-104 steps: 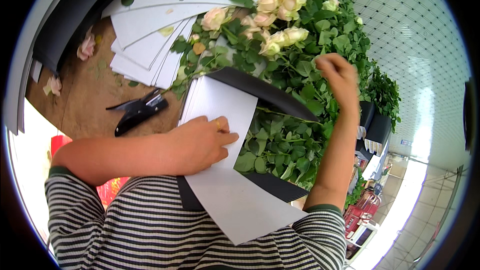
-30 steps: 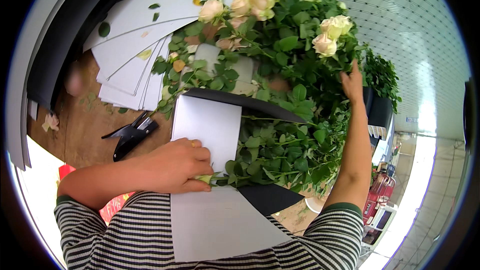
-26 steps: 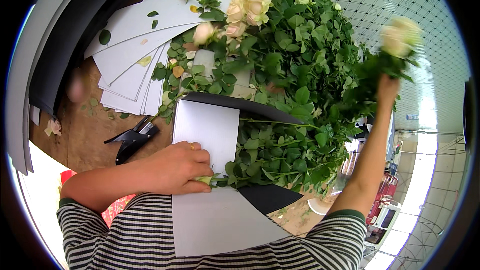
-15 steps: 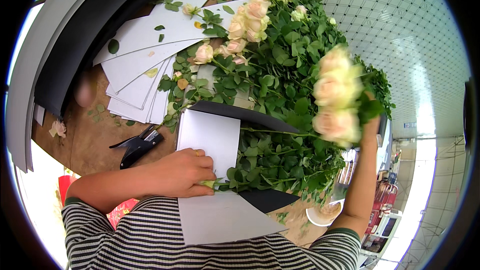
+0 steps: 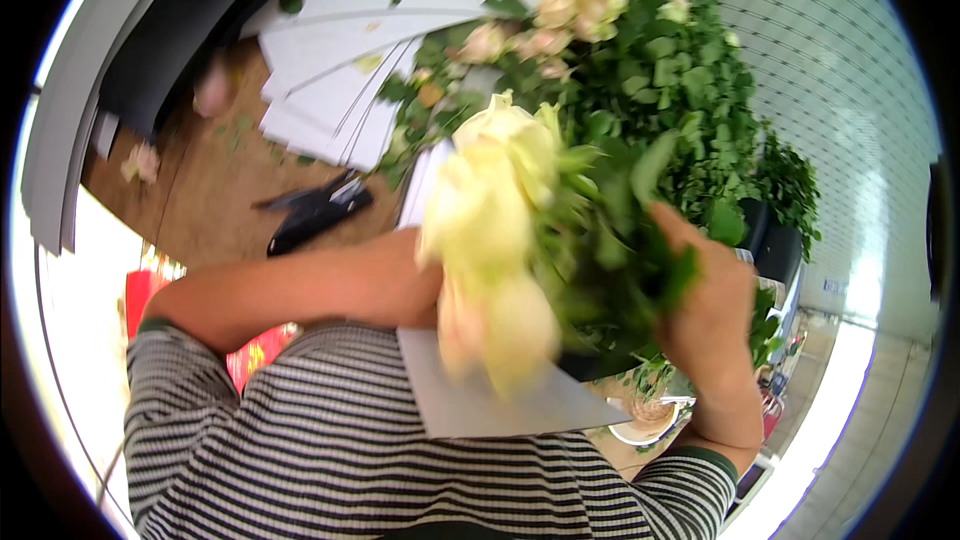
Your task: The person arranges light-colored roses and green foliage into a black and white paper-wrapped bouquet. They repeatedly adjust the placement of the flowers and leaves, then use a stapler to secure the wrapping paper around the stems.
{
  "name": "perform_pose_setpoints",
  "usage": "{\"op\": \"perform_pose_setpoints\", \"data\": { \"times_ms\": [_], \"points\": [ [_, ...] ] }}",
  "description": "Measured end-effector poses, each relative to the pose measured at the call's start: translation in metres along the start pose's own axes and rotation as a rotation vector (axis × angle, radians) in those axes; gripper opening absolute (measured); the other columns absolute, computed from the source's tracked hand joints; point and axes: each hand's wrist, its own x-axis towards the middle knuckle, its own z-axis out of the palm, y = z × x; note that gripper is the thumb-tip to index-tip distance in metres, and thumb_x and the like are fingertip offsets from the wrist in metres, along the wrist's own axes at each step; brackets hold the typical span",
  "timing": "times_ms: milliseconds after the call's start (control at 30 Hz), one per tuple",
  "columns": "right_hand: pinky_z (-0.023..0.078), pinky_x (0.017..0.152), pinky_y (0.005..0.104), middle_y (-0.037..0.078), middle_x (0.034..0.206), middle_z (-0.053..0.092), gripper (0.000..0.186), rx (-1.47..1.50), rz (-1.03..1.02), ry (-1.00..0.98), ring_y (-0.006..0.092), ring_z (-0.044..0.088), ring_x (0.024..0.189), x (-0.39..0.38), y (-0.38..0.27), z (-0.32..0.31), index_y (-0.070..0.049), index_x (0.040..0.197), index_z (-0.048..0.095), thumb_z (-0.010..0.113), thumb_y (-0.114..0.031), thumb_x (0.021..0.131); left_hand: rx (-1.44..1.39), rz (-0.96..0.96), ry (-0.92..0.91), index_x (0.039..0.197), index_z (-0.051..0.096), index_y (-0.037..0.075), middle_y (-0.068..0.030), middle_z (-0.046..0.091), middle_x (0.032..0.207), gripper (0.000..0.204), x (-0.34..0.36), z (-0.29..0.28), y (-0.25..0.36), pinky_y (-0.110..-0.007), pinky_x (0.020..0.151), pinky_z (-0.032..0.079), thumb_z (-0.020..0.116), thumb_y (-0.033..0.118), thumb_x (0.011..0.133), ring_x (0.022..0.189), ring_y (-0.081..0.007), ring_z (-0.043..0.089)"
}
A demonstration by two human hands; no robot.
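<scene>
My right hand (image 5: 705, 295) is closed round the leafy stems of a bunch of pale cream-pink roses (image 5: 490, 240). The blooms hang in front of my chest, pointing left, and are blurred. Behind them, my left forearm (image 5: 310, 285) reaches in from the left. The blooms hide my left hand's fingers, so what they hold does not show. Below the roses, a grey-white card sheet (image 5: 500, 400) lies against my striped shirt. More pale roses (image 5: 585, 0) with a thick mass of green leaves (image 5: 680, 90) lie on the table beyond.
A black stapler (image 5: 318, 212) lies on the brown table (image 5: 190, 205) at the left. White sheets (image 5: 330, 90) are fanned out behind it, strewn with loose leaves. Curved black and grey sheets (image 5: 150, 70) stand at the far left. A white round container (image 5: 645, 420) is at the lower right.
My right hand has brought the roses left and nearer, from the right side to in front of my chest. They now cover my left hand. The view has shifted too.
</scene>
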Motion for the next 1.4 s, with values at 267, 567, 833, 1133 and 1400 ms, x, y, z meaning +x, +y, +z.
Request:
{"op": "perform_pose_setpoints", "data": {
  "times_ms": [267,567,833,1133,1400],
  "points": [
    [0.048,0.059,0.0425,0.014,0.093,0.059,0.063,0.054,0.233,-0.13,0.0342,0.061,0.073,-0.045,-0.002,0.134,-0.005,0.122,0.045,0.067,-0.003,0.063,0.0,-0.116,-0.131,0.099,0.063,0.007,-0.0114,0.063,0.093,0.024,-0.006,-0.005,0.002,-0.043,0.076,0.048,0.063,0.024,0.082,0.09,-0.0309,0.059],
    [0.051,0.066,0.0341,0.014,0.105,0.061,0.049,0.608,-0.036,-0.356,0.0274,0.062,0.079,0.005,-0.004,0.043,0.0,0.11,0.059,0.079,-0.018,0.069,0.014,-0.24,-0.013,0.102,0.065,0.015,-0.0073,0.063,0.082,0.02,-0.02,-0.004,0.009,-0.04,0.063,0.048,0.062,0.027,0.086,0.077,-0.0275,0.061],
    [0.047,0.053,0.0353,0.007,0.08,0.057,0.032,0.644,-0.125,-0.268,0.027,0.059,0.066,-0.006,-0.026,0.12,-0.01,0.107,0.06,0.065,-0.004,0.076,0.009,-0.228,-0.061,0.109,0.065,0.021,-0.0051,0.064,0.068,0.023,-0.028,-0.004,0.003,-0.037,0.049,0.045,0.062,0.025,0.087,0.059,-0.0251,0.061],
    [0.049,0.055,0.0329,0.006,0.081,0.059,0.034,0.611,-0.151,-0.212,0.0248,0.061,0.066,-0.012,-0.028,0.123,-0.009,0.105,0.065,0.066,0.001,0.072,0.354,0.148,0.219,0.116,0.06,0.022,0.0003,0.056,0.071,0.036,-0.024,0.002,-0.007,-0.033,0.042,0.041,0.06,0.017,0.08,0.053,-0.0188,0.058],
    [0.05,0.057,0.0291,0.008,0.088,0.062,0.029,0.617,-0.113,-0.079,0.0222,0.062,0.071,-0.015,-0.03,0.123,-0.005,0.1,0.065,0.068,0.002,0.073,0.328,0.151,0.033,0.105,0.063,0.012,-0.0037,0.054,0.132,0.025,-0.02,0.001,-0.013,-0.032,0.043,0.045,0.059,0.015,0.08,0.052,-0.0189,0.059]
  ]
}}
